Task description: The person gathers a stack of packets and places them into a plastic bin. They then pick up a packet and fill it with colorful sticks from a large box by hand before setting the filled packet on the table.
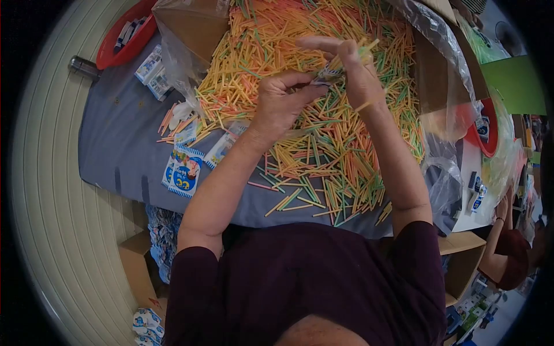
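Observation:
A large heap of thin coloured sticks (340, 150), yellow, orange, pink and green, spreads under both hands. My left hand (280, 104) pinches a small printed packet (330, 74) between thumb and fingers over the heap. Close beside it, my right hand (363, 75) is raised with a few yellow sticks (367, 53) in its grasp, their ends poking out above the fingers. One finger of that hand stretches left over the packet. Another yellow stick (363, 106) shows at the right wrist.
Blue-and-white packets (183, 171) lie left on the grey cloth (133, 144). Red basins (109, 49) stand at both sides. Plastic-lined cardboard (441, 69) borders the heap. A dark cylinder (85, 68) lies far left. Another person's arm (496, 236) shows at right. Open boxes (464, 262) flank my body.

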The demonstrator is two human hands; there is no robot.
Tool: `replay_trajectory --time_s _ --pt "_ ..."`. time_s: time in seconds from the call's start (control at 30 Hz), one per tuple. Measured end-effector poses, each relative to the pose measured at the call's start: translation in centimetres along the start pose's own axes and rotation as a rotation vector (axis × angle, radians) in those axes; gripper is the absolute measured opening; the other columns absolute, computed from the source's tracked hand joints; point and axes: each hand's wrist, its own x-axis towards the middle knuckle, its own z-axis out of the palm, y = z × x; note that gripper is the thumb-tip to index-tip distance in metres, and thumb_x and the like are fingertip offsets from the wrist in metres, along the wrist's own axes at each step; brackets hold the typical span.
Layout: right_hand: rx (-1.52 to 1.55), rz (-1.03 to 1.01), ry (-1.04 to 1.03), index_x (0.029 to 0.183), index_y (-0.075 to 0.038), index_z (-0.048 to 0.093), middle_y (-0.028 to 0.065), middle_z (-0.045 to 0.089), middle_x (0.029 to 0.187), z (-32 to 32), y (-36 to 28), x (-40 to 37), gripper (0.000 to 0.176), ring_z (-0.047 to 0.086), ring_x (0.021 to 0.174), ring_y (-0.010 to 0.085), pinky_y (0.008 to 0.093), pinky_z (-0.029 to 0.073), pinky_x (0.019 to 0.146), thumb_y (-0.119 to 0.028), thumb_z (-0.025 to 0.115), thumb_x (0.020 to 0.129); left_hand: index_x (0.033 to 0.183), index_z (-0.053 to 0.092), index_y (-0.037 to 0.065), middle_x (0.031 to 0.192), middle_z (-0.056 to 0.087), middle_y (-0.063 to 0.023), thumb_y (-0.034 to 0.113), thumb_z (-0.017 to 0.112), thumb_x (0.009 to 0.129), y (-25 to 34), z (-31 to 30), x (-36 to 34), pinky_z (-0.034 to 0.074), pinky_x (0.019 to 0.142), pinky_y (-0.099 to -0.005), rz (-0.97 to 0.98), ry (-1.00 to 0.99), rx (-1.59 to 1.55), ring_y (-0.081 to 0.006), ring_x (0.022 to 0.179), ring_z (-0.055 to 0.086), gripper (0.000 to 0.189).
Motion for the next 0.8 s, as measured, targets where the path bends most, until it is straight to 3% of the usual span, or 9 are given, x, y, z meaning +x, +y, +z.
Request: replay_trajectory --time_s 0.23,0.27,0.4,0.43,0.5,0.57,0.67,0.73,0.8 --pt "0.296 0.020 0.163 0.145 -0.002 0.041 0.0149 0.061 0.129 0.3 -0.6 0.9 0.074 0.060 0.113 0.0220 0.0369 0.048 0.095 -0.061 0.031 0.101 0.110 0.069 -0.002 0.089 0.071 -0.0034 0.001 0.074 0.085 0.4 0.4 0.9 0.057 0.076 -0.0228 -0.086 0.011 -0.136 -0.0079 0.081 0.066 0.025" --pt "0.285 -0.034 0.144 0.138 -0.007 0.055 0.0117 0.066 0.119 0.5 -0.3 0.8 0.056 0.062 0.108 0.0205 0.0341 0.049 0.093 -0.048 0.037 0.104 0.109 0.069 -0.002 0.090 0.071 -0.0037 0.001 0.073 0.085 0.3 0.4 0.8 0.056 0.075 -0.0225 -0.036 -0.026 -0.166 -0.0079 0.083 0.065 0.024" --pt "-0.031 0.084 -0.297 0.123 -0.005 0.067 0.0127 0.064 0.123 1.3 -2.3 -0.7 0.063 0.061 0.112 0.0212 0.0358 0.048 0.095 -0.053 0.030 0.104 0.107 0.069 -0.003 0.091 0.070 -0.0041 0.000 0.071 0.087 -0.6 0.0 -0.1 0.053 0.072 -0.0220 0.202 -0.103 -0.068 -0.0084 0.086 0.065 0.021" --pt "-0.026 0.093 -0.300 0.123 -0.005 0.067 0.0127 0.064 0.123 1.3 -2.2 -0.7 0.063 0.061 0.112 0.0212 0.0358 0.048 0.095 -0.053 0.030 0.104 0.105 0.069 -0.004 0.093 0.071 -0.0047 0.001 0.069 0.088 0.9 -0.1 -1.4 0.052 0.071 -0.0226 0.184 -0.092 0.007 -0.0090 0.085 0.065 0.017" --pt "-0.002 -0.279 -0.227 0.123 -0.005 0.066 0.0100 0.067 0.117 0.8 -1.5 0.0 0.061 0.062 0.111 0.0202 0.0350 0.048 0.096 -0.052 0.033 0.104 0.104 0.069 -0.003 0.096 0.071 -0.0060 0.001 0.066 0.091 4.1 -1.0 -5.0 0.052 0.073 -0.0227 0.049 0.008 0.147 -0.0089 0.085 0.065 0.015" --pt "-0.057 -0.095 -0.076 0.127 -0.004 0.064 0.0093 0.066 0.123 -2.0 -1.7 0.0 0.065 0.061 0.115 0.0215 0.0365 0.047 0.096 -0.058 0.040 0.099 0.104 0.069 -0.004 0.100 0.072 -0.0077 0.000 0.063 0.092 6.4 -3.3 -9.8 0.052 0.074 -0.0215 0.029 0.101 0.103 -0.0088 0.085 0.066 0.014" --pt "-0.165 -0.033 0.039 0.123 -0.004 0.066 0.0113 0.065 0.124 -5.9 0.2 -0.8 0.043 0.062 0.114 0.0277 0.0394 0.048 0.096 -0.036 0.065 0.094 0.105 0.068 -0.002 0.093 0.071 -0.0078 0.004 0.066 0.090 7.5 -10.9 -16.7 0.051 0.071 -0.0290 -0.128 0.146 0.631 -0.0124 0.083 0.065 0.016" --pt "-1.001 -0.086 -0.154 0.112 -0.007 0.071 0.0084 0.066 0.113 -6.0 1.0 -1.9 0.032 0.062 0.105 0.0300 0.0456 0.049 0.092 -0.027 0.071 0.088 0.104 0.069 -0.001 0.090 0.070 -0.0076 0.006 0.068 0.088 5.5 -14.3 -18.8 0.051 0.071 -0.0341 -0.197 0.136 0.841 -0.0160 0.083 0.065 0.018" --pt "-1.004 -0.080 -0.175 0.109 -0.007 0.071 0.0117 0.064 0.109 -4.3 2.6 -3.5 0.034 0.059 0.106 0.0325 0.0507 0.046 0.093 -0.027 0.075 0.082 0.104 0.069 0.002 0.089 0.065 -0.0083 0.009 0.069 0.084 3.7 -15.7 -19.1 0.047 0.074 -0.0428 0.155 0.340 1.657 -0.0258 0.086 0.061 0.022"
